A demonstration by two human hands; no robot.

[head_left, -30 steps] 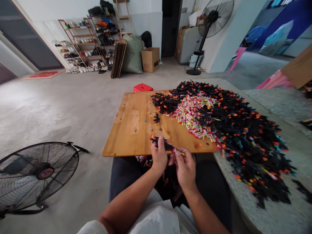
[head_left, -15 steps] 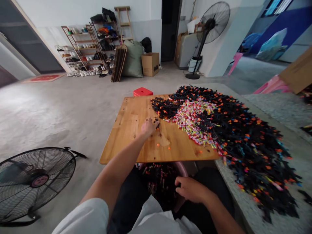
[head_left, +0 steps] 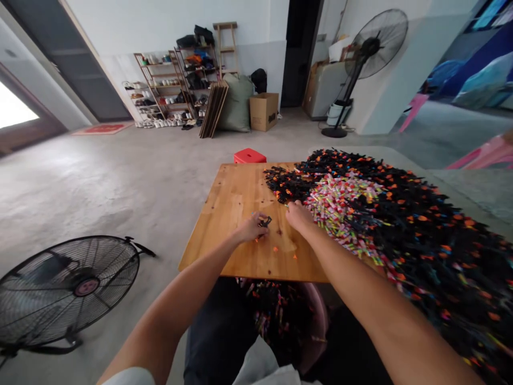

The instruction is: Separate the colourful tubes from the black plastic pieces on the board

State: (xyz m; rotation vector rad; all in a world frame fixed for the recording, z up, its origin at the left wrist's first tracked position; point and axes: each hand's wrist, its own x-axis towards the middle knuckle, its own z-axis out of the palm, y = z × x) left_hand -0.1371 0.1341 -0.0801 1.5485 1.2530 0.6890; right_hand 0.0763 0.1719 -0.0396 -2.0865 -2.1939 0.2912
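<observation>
My left hand (head_left: pixel 249 228) is over the middle of the wooden table (head_left: pixel 228 198), its fingers closed on a small black plastic piece (head_left: pixel 265 221) that looks like a toy gun part. My right hand (head_left: pixel 300 215) is at the left edge of a heap of small pink, white and yellow tubes (head_left: pixel 340 200). Its fingers are curled together, and what they pinch is hidden. Behind and right of the tubes spreads a large pile of black plastic pieces (head_left: pixel 404 214) with orange and blue bits. A few tiny orange pieces (head_left: pixel 276 249) lie on the table near my left hand.
A pink tub (head_left: pixel 318 315) holding more black and coloured pieces sits between my legs, below the table edge. A black floor fan (head_left: pixel 86 287) lies to the left. A red stool (head_left: pixel 249 155) stands beyond the table. A cardboard box (head_left: pixel 263 111) and a standing fan (head_left: pixel 368 48) are farther back.
My right hand has come up from above the tub to the tube heap. My left hand has drawn nearer to me, now gripping the black piece in plain view. The camera view has shifted left.
</observation>
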